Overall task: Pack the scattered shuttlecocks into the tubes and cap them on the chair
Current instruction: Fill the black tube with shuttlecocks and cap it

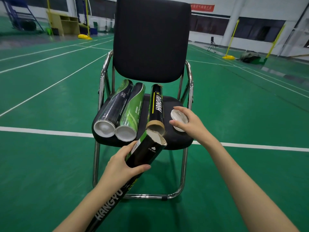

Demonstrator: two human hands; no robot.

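A black padded chair (pixel 177 139) stands on the green court. On its seat lie two capped green-black tubes (pixel 115 106) (pixel 132 113) and one uncapped black HANGYU tube (pixel 157 106), its brown open end facing me. My left hand (pixel 122 166) grips another black HANGYU tube (pixel 145 153), tilted up toward the seat with its open, ragged end uncovered. My right hand (pixel 189 124) pinches a white cap (pixel 178 116) at the seat's right side; a second white cap (pixel 178 128) lies under the hand. No loose shuttlecocks are visible.
Chrome chair legs and armrests (pixel 189 81) frame the seat. White court lines cross the green floor (pixel 50 156). Yellow net posts (pixel 231 42) (pixel 87 19), a wooden cabinet (pixel 65 24) and a dark bag (pixel 250 56) stand far behind.
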